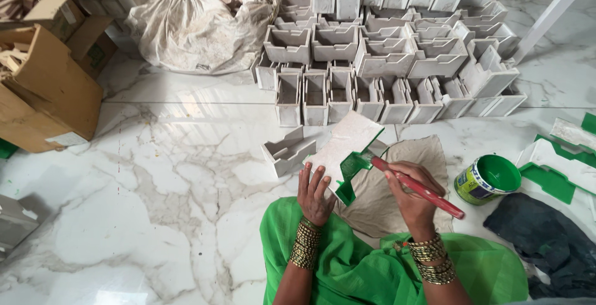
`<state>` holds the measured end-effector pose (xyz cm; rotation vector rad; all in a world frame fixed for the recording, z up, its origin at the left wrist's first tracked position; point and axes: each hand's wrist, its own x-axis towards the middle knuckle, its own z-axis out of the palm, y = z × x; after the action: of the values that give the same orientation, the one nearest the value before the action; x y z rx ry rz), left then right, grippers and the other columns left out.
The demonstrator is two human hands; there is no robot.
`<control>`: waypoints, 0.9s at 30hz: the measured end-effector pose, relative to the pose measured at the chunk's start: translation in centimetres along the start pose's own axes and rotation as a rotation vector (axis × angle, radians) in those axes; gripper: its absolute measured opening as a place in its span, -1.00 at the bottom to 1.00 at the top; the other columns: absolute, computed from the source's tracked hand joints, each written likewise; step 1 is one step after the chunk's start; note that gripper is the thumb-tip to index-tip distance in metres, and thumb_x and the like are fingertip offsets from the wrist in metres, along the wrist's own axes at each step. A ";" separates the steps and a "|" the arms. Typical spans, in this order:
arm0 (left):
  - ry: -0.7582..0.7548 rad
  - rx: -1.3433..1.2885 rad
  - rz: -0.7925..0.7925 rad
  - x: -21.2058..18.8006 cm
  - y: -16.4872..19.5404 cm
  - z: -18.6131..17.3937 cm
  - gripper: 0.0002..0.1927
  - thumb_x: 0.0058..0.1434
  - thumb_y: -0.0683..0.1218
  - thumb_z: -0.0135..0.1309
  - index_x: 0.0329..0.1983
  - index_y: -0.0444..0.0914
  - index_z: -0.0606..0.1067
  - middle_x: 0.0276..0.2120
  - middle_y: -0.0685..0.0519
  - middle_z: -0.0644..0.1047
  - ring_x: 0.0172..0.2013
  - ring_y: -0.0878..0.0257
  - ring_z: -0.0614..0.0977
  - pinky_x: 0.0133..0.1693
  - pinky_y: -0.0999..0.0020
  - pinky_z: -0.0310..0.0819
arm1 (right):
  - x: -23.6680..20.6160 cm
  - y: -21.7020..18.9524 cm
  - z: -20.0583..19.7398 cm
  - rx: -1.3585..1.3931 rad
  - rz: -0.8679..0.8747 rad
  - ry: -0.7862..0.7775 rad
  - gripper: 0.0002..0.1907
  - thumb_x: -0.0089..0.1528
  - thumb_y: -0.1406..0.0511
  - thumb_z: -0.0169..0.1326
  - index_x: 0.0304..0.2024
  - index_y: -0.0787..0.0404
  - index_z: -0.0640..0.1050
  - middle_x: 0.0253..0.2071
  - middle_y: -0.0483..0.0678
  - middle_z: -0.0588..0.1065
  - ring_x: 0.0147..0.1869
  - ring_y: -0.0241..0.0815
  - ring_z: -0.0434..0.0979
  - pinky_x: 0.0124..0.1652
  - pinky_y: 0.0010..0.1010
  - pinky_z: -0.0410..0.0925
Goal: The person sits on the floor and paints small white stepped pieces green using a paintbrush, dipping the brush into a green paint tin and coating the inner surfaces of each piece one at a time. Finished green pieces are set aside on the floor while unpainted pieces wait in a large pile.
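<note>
So the left hand [315, 188] is propping up a flat white wooden piece [343, 150] from underneath and behind, fingers spread fairly wide and pressed flat against its back, so it's supporting it more than gripping it. The piece tilts up and away from that hand, with its lower edge already green where it sits just above the fingertips. The right hand [411, 194] is curled tight around a red-handled paintbrush [415, 186], and the bristle end is touching the green part of the piece, just to the right of the left hand. An open can of green paint [487, 179] sits on the marble floor [155, 187] near the right hand, off to its right. One unpainted white holder [288, 150] lies on the floor just left of the held piece, and a big stack of the same white holders [385, 57] is lined up further back. Both wrists have gold bangles, and there's a grey cloth [416, 156] under the work.
</note>
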<state>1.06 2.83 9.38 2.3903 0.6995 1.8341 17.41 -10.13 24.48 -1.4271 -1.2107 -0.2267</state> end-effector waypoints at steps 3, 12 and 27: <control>-0.010 -0.002 -0.001 0.1 0.0 -0.2 -0.21 -0.04 -0.19 0.34 0.27 -0.14 0.26 0.33 -0.10 0.38 0.39 -0.27 0.33 0.35 -0.30 0.22 | 0.4 0.2 1.3 0.030 0.015 -0.027 -0.78 0.14 0.48 0.30 -0.16 0.31 0.63 -0.15 0.01 0.62 -0.09 -0.15 0.65 -0.10 -0.40 0.48; -0.014 0.020 -0.003 -0.3 0.0 0.2 -0.22 -0.01 -0.17 0.36 0.27 -0.14 0.26 0.34 -0.09 0.38 0.40 -0.24 0.34 0.37 -0.29 0.21 | -0.1 -3.1 -4.8 -0.098 0.037 -0.077 -0.78 0.12 0.47 0.32 -0.18 0.30 0.62 -0.19 0.00 0.62 -0.12 -0.15 0.64 -0.10 -0.39 0.46; -0.030 0.013 0.017 0.0 0.1 -0.1 -0.21 -0.02 -0.17 0.36 0.28 -0.14 0.27 0.33 -0.09 0.39 0.40 -0.24 0.34 0.36 -0.28 0.21 | 1.7 -1.8 -0.3 -0.039 -0.007 -0.097 -0.79 0.13 0.46 0.32 -0.19 0.28 0.62 -0.19 0.00 0.62 -0.13 -0.16 0.65 -0.12 -0.41 0.48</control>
<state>1.02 2.72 9.43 2.4344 0.6928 1.8012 16.99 -9.88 26.93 -1.4821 -1.2967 -0.1884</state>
